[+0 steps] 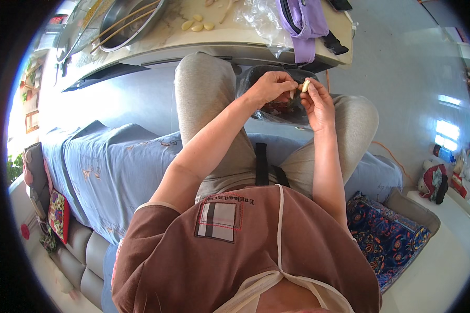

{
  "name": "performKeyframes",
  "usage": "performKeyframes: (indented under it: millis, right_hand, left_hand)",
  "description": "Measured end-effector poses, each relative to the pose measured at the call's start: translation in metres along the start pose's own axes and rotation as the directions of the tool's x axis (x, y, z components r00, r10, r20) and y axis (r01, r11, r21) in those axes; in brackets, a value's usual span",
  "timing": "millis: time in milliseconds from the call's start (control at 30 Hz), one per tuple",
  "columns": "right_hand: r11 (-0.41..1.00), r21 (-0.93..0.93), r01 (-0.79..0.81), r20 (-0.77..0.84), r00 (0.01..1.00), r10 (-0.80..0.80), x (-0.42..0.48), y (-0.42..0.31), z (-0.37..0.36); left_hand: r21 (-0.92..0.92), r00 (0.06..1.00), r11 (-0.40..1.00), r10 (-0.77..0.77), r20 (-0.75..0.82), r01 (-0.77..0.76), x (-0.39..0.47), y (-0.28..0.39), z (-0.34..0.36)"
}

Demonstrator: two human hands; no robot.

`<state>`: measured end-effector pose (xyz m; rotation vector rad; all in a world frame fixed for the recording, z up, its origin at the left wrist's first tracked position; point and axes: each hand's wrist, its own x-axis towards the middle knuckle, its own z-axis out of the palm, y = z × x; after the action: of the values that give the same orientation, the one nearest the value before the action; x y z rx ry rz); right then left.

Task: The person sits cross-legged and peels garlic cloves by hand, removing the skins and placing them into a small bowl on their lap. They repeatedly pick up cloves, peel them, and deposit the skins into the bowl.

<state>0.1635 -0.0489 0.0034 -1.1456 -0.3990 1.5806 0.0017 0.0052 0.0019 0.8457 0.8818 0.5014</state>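
Between the thumb and fingers of my right hand (317, 101) is a pale peeled garlic clove (306, 86). My left hand (274, 88) is close beside it, thumb and index finger pinched together near the clove; a small pale bit, perhaps skin, shows below its fingers. Both hands are above a bin lined with a dark plastic bag (272, 115), which stands between my knees and has scraps inside. Several peeled garlic cloves (197, 27) lie on the marble-look table (235, 37) in front of me.
On the table are a metal bowl (131, 39) with wooden chopsticks (121, 28) across it, a clear plastic bag (264, 19), a purple bag (307, 21) with a hanging strap and a dark phone (340, 4). Beneath me is a seat with a blue cover (113, 168).
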Motion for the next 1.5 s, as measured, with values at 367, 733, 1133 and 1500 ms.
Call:
performKeyframes:
  millis: [367, 733, 1133, 1500]
  right_hand:
    - [0.989, -0.148, -0.024, 0.054, 0.998, 0.032, -0.005, -0.001, 0.006]
    - [0.864, -0.444, 0.238, 0.128, 0.971, -0.201, -0.006, 0.001, 0.013]
    - [0.62, -0.709, 0.336, 0.214, 0.94, -0.265, -0.013, 0.0, 0.019]
    - [0.717, -0.617, 0.325, 0.298, 0.939, -0.169, -0.015, -0.002, 0.018]
  left_hand:
    - [0.06, 0.993, 0.991, 0.118, 0.004, -0.118, 0.004, -0.005, -0.002]
    - [0.051, 0.997, 0.997, 0.057, -0.05, -0.055, -0.001, 0.002, -0.004]
    - [-0.14, 0.995, 0.99, 0.007, 0.095, 0.006, -0.003, 0.005, -0.007]
    - [-0.199, 0.989, 0.978, -0.027, 0.148, 0.056, 0.001, 0.0, -0.013]
